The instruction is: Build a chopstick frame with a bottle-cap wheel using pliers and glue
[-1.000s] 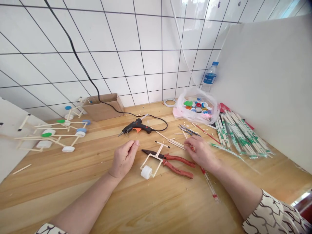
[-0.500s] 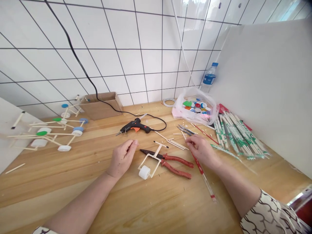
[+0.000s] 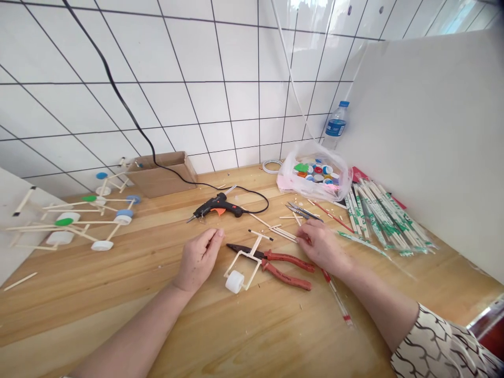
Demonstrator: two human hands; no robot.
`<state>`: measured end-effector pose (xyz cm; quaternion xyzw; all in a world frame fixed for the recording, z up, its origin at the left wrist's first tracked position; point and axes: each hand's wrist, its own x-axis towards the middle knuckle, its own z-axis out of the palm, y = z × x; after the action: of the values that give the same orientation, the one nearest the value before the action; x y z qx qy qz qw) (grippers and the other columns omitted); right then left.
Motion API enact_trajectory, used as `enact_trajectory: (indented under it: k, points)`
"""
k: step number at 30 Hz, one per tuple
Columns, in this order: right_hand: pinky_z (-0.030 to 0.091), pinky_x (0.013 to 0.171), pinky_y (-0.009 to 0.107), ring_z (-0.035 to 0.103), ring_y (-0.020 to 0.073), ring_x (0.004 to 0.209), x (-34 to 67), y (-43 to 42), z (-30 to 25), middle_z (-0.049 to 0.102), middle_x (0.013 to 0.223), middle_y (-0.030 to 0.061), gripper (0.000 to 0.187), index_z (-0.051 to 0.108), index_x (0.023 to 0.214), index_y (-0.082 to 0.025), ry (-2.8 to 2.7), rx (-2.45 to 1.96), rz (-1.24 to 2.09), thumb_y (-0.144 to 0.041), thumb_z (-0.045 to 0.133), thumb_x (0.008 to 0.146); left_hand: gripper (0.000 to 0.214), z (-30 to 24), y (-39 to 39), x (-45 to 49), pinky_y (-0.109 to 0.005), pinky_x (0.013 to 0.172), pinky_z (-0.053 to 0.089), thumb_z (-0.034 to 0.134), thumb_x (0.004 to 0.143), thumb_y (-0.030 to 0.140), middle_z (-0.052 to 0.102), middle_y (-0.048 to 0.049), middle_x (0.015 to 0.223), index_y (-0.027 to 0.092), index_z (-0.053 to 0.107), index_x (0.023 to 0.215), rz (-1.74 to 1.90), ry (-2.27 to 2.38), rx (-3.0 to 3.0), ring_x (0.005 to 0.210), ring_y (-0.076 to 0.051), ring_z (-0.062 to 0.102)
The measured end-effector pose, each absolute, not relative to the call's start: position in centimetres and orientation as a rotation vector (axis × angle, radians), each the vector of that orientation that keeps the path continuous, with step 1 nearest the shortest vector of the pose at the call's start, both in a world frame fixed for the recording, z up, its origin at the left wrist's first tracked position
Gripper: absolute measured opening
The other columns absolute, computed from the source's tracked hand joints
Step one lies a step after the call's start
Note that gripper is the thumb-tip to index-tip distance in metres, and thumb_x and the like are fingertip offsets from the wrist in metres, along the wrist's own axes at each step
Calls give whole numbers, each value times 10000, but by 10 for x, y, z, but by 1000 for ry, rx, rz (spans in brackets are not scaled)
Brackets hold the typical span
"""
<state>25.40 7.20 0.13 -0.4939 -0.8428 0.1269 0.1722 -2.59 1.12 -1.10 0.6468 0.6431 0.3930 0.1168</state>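
My left hand (image 3: 199, 260) rests on the table with its fingers curled and the thumb pressed against them; whatever is inside is hidden. To its right lies a small frame of wooden sticks (image 3: 254, 255) with a white bottle cap (image 3: 234, 282) as a wheel, partly over the red-handled pliers (image 3: 285, 264). My right hand (image 3: 325, 247) is bent down at the ends of several loose wooden sticks (image 3: 284, 233), fingertips drawn together; I cannot make out what they pinch. Scissors (image 3: 301, 211) lie just beyond it, and a red-and-clear wrapper (image 3: 338, 299) runs out from beneath it.
A black glue gun (image 3: 216, 206) lies behind, its cord trailing to the wall beside a cardboard box (image 3: 165, 176). Stick-and-cap models (image 3: 104, 223) stand at left. At right are a bag of bottle caps (image 3: 315, 176), wrapped chopsticks (image 3: 388, 218) and a water bottle (image 3: 336, 126).
My right hand has shifted slightly left and toward me, over the stick ends. My left hand stays curled in nearly the same place. The camera view has moved a little.
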Motion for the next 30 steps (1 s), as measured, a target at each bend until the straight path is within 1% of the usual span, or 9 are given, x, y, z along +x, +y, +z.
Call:
enact_trajectory:
  k: [5, 9, 12, 15, 20, 24, 27, 30]
  points:
    - [415, 753, 289, 550, 182, 803, 253, 74, 2, 600, 796, 49, 113, 611, 732, -174, -2379, -1423, 406, -131, 526, 793, 330, -10, 10, -25, -212, 561, 389, 390, 902, 348, 517, 20, 570, 179, 523, 653, 1158, 1867, 1886, 549, -110, 499]
    - [417, 739, 284, 561, 183, 797, 254, 79, 3, 607, 788, 55, 124, 626, 752, -165, -2358, -1469, 412, -143, 514, 800, 331, -8, 11, -25, -213, 544, 387, 384, 898, 358, 506, 26, 552, 179, 546, 671, 1161, 1859, 1901, 534, -113, 498]
    - [417, 736, 282, 571, 185, 805, 253, 81, 6, 625, 819, 65, 119, 640, 767, -160, -2372, -1495, 423, -148, 523, 791, 355, -9, 12, -26, -216, 538, 386, 376, 904, 374, 499, 30, 542, 179, 547, 661, 1159, 1837, 1910, 527, -115, 496]
    - [413, 734, 274, 583, 177, 795, 249, 84, 11, 650, 826, 54, 120, 651, 755, -172, -2444, -1489, 468, -147, 536, 775, 366, -13, 12, -28, -216, 535, 382, 375, 911, 384, 498, 31, 543, 178, 548, 663, 1139, 1828, 1908, 522, -114, 490]
    - [403, 640, 249, 590, 160, 696, 243, 97, 25, 675, 745, 39, 131, 659, 691, -174, -2544, -1526, 574, -106, 551, 721, 348, -17, 12, -30, -216, 533, 364, 385, 913, 390, 487, 35, 556, 183, 529, 674, 1098, 1823, 1907, 527, -110, 465]
    - [400, 583, 222, 589, 138, 646, 240, 105, 28, 681, 712, 22, 144, 663, 710, -170, -2553, -1538, 657, -114, 533, 736, 354, -16, 12, -30, -216, 527, 348, 377, 915, 383, 463, 40, 546, 189, 478, 637, 1084, 1831, 1904, 523, -106, 448]
    - [398, 567, 209, 583, 127, 635, 240, 105, 24, 672, 698, 5, 131, 652, 713, -175, -2552, -1515, 693, -116, 537, 730, 351, -15, 12, -30, -215, 529, 349, 379, 914, 378, 459, 42, 547, 192, 459, 627, 1067, 1845, 1901, 520, -105, 440]
    - [404, 586, 217, 575, 131, 645, 240, 102, 20, 661, 703, 8, 114, 636, 708, -178, -2533, -1504, 676, -113, 544, 726, 339, -15, 12, -29, -214, 531, 353, 391, 910, 369, 476, 40, 554, 193, 462, 630, 1056, 1847, 1911, 521, -104, 447]
